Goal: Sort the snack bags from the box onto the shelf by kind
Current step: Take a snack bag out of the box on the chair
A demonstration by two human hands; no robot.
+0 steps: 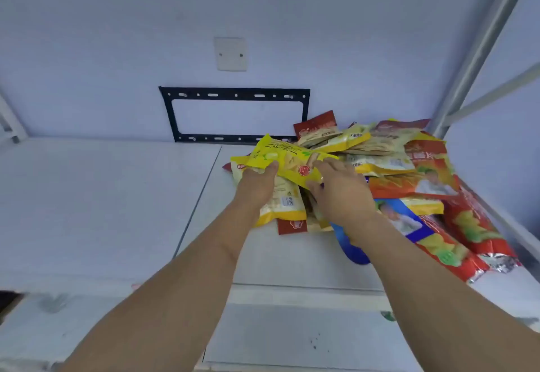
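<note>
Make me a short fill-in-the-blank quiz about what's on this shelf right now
1. Both hands, left hand and right hand, hold a ____ snack bag.
2. The pile of bags lies on the shelf's ____ side.
3. The black bracket is mounted on the ____.

Missing words: yellow; right; wall

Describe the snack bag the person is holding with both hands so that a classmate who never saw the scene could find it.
Start at the black bracket on the wall, then drop to the white shelf. At the left edge of the snack pile, both hands hold a bright yellow bag lifted crosswise, with a round red seal.
</note>
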